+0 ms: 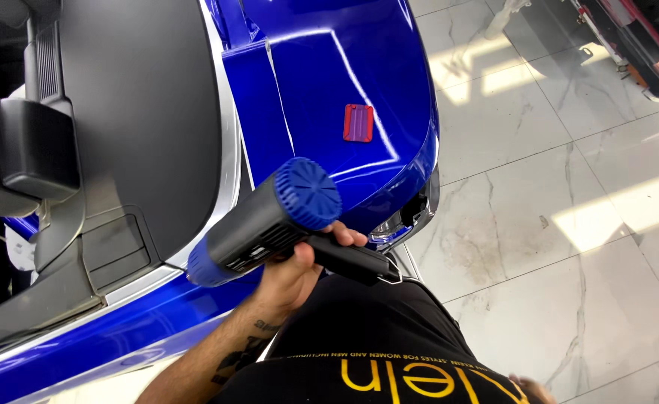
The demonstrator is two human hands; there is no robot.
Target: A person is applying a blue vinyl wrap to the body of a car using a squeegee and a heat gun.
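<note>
Black shirt (367, 337) with yellow lettering fills the bottom of the view, closest to the lens. Just above it, the left hand (296, 273) has its fingers clenched around the black handle of a heat gun (266, 224); forearm runs down to the lower left. Heat gun: dark grey body, blue rear cap with a slotted round disc facing up, blue collar at the nozzle end. Nozzle points down-left, toward the silver trim strip (228, 135) and the glossy blue car panel (344, 67).

Right hand (528, 389) only just in view at the bottom edge, beside the shirt; mostly cut off, cannot tell whether the fingers are released or closed.

Small red rectangular reflector (358, 123) sits on the blue panel, well apart from the gun. Matte black trim (135, 112) covers the upper left. White marble tile floor (569, 209) to the right, with bright light patches. No containers in view.
</note>
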